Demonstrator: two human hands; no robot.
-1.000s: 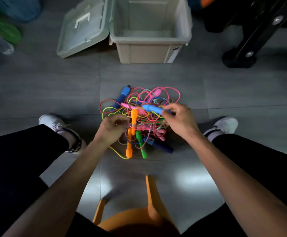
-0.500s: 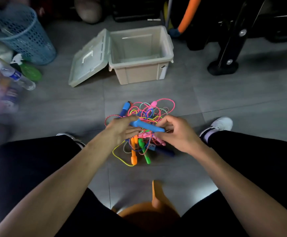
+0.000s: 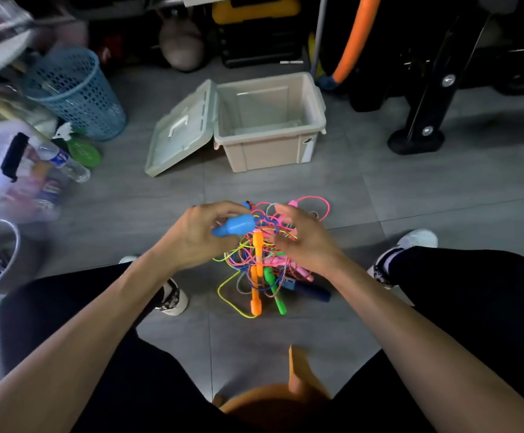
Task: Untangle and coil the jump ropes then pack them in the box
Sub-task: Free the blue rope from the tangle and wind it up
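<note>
Holding light blue handle (image 3: 234,226) in left hand (image 3: 198,235), passed over from right hand (image 3: 304,242) since a second ago; right fingers now loose, spread over rope tangle (image 3: 264,260) on floor. Box (image 3: 270,120) open, empty. Untangling just starting.

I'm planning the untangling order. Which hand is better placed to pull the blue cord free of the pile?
Probably the right hand: its open fingers rest on the tangled ropes, while the left hand already grips the blue handle.
</note>
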